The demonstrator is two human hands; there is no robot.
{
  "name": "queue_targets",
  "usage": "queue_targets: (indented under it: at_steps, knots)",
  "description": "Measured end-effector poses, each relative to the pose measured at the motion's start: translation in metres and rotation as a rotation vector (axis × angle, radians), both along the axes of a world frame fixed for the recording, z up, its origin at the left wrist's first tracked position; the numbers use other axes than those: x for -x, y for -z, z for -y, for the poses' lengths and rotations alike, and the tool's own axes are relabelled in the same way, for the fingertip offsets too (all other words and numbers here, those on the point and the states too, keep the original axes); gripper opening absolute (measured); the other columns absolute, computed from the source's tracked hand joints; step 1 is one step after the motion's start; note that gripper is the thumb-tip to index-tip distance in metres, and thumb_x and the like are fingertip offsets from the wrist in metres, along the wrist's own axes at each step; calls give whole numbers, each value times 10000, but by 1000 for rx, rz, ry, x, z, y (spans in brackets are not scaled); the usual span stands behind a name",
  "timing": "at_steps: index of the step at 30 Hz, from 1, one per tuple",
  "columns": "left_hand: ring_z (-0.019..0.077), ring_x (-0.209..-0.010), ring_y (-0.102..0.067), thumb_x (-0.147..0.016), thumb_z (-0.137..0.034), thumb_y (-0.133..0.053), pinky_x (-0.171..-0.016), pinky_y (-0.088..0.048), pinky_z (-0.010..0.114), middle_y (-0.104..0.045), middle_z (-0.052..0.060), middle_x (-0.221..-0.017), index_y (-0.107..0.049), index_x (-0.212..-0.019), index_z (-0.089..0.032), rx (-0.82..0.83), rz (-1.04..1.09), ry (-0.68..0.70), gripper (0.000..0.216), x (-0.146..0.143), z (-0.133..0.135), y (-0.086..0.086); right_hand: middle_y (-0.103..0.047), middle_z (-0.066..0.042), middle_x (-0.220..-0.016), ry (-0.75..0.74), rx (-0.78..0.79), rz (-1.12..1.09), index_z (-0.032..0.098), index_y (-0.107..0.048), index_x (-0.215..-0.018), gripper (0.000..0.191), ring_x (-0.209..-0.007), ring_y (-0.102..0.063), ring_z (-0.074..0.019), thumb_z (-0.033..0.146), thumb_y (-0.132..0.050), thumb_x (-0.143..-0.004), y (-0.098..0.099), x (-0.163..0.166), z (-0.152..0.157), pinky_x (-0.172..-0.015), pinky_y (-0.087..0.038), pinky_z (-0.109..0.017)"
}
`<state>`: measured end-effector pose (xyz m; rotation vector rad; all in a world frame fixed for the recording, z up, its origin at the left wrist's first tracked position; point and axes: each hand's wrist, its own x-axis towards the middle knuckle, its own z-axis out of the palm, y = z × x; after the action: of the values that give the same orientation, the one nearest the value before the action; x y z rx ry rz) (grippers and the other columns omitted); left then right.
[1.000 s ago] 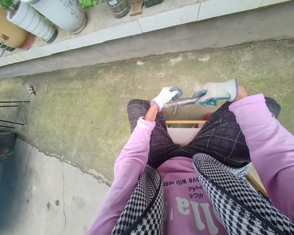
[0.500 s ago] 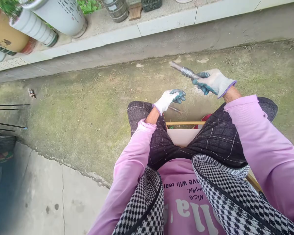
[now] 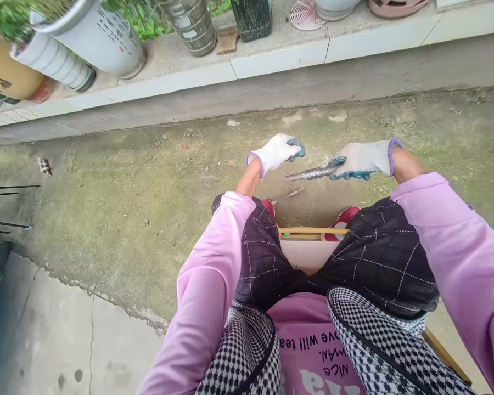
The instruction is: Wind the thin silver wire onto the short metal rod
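Observation:
My right hand point(image 3: 354, 160), in a white glove with dark green fingers, is closed around one end of a rod point(image 3: 295, 177). A coil of silvery wire point(image 3: 314, 173) is wound round the rod, which points left and lies nearly level. To the upper left of the rod's free end is my left hand point(image 3: 278, 152), gloved the same way, its fingers curled in a pinch. The thin strand of wire seen running to it a moment ago is too fine to make out now. Below the hands, a second thin stick point(image 3: 290, 195) is on the ground near my shoes.
A tiled ledge point(image 3: 280, 65) crosses the top, bearing several plant pots point(image 3: 102, 41). A wooden bar point(image 3: 313, 231) runs between my knees. Thin black legs point(image 3: 8, 224) of some object reach in from the left. A small piece of debris point(image 3: 44, 166) lies on the mossy concrete.
My right hand has lowered and turned the rod from a slant to nearly level. My left hand has risen relative to the rod, now above its free end. The view has tilted up slightly.

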<state>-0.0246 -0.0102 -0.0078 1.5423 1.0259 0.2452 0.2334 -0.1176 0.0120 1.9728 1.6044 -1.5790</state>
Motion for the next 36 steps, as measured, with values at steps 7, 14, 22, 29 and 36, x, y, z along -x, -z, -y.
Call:
queue_targets:
  at_steps: [7, 14, 22, 29, 36]
  knots:
    - [89, -579, -481, -1082, 26, -683, -634, -387, 256, -599, -19, -641, -745, -774, -157, 163, 72, -86, 364, -50, 6, 10, -699, -62, -873, 283, -200, 208, 130, -853, -1316, 100, -689, -631, -183, 218, -809, -1299, 12, -15, -47, -612, -468, -271]
    - [90, -569, -583, -1238, -105, -681, -609, -394, 214, -703, 6, -653, -800, -947, -135, 376, 225, -187, 316, -55, 15, -6, -623, -21, -815, 926, -417, -398, 189, -690, -1127, 262, -641, -510, -145, 140, -945, -1162, 13, -33, -58, -482, -444, -230]
    - [91, -609, -586, -1087, 4, -707, -674, -469, 210, -653, -22, -653, -694, -797, -175, 221, 170, -227, 341, -51, -13, 0, -672, -55, -815, 328, -154, -690, 122, -866, -1118, 603, -604, -545, -143, 484, -1249, -826, -14, -58, -22, -464, -472, -243]
    - [110, -644, -579, -983, -50, -731, -683, -459, 269, -655, -15, -715, -789, -829, -160, -3, 35, 18, 197, -44, -20, 19, -664, -76, -801, 55, -20, -54, 145, -902, -1105, 277, -584, -561, -179, 377, -1052, -1080, 10, -59, -18, -500, -416, -292]
    - [100, -642, -638, -1153, -92, -678, -667, -476, 222, -728, -11, -734, -812, -999, -150, 197, 94, -58, 211, -54, 1, 14, -640, -74, -771, 307, -260, 44, 149, -812, -1100, 233, -596, -545, -181, 255, -1004, -1178, 25, -51, -44, -526, -393, -287]
